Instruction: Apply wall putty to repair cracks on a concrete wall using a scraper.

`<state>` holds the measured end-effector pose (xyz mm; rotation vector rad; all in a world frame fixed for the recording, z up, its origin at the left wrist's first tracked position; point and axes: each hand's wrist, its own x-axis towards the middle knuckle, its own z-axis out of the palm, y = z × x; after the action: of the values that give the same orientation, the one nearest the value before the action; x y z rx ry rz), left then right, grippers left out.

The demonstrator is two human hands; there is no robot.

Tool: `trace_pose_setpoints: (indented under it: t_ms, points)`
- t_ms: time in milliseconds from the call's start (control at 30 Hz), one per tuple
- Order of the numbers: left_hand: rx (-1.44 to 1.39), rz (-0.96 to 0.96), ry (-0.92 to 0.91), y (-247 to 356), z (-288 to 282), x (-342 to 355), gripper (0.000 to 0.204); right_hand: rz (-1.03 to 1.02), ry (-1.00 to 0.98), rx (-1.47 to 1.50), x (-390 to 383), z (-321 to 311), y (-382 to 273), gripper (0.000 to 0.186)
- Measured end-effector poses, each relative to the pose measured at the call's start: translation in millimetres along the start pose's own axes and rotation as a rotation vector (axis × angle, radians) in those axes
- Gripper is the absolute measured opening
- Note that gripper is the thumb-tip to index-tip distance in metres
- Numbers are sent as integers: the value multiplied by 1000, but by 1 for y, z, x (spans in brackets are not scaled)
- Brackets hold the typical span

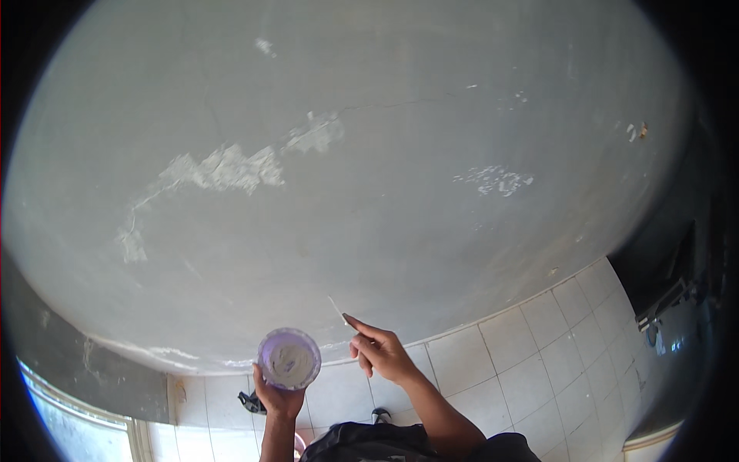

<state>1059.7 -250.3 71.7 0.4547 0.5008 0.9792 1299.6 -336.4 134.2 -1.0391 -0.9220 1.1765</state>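
Note:
My left hand [279,396] grips a purple bowl [265,366] by its left and near side, with the thumb up along the rim. Greyish-white paste [292,365] coats the inside of the bowl. To the right of it, my right hand [382,355] is closed on a thin putty knife [336,308], seen nearly edge-on. The knife's pale blade points up and left, and a white dab shows near the fingers. Ahead stands a grey wall [385,239]. A long crack runs across it, with rough whitish patches [231,169] along its left part.
White floor tiles [508,358] run along the wall's foot. A black item [251,402] lies on the floor left of my left forearm. At far left is a bright window [77,416]. Dark objects [670,308] stand at right. Smaller white flecks [500,181] mark the wall's right side.

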Motion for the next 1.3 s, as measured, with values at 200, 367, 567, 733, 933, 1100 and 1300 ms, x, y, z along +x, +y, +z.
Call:
trace_pose_setpoints:
  t_ms: [200, 367, 567, 733, 933, 1100, 1300]
  points:
    - [-95, 43, -145, 13, 18, 13, 63, -23, -65, -382, -26, 27, -35, 36]
    - [33, 135, -230, 26, 10, 3, 71, -14, -118, -520, -27, 65, -37, 32]
    - [-13, 107, -210, 30, -12, -3, 76, -29, 5, -775, -16, 98, -21, 30]
    - [-34, 66, -125, 39, -18, -7, 75, -197, 30, -992, -6, 132, -9, 31]
    - [-69, 104, -83, 53, -33, -3, 74, -95, -18, -1440, -5, 173, -3, 36]
    - [64, 112, -89, 62, -42, 1, 89, -72, -76, -1470, 11, 191, 4, 38]
    - [173, 219, -73, 77, -30, 2, 98, -30, -149, -1464, 25, 200, 9, 41]
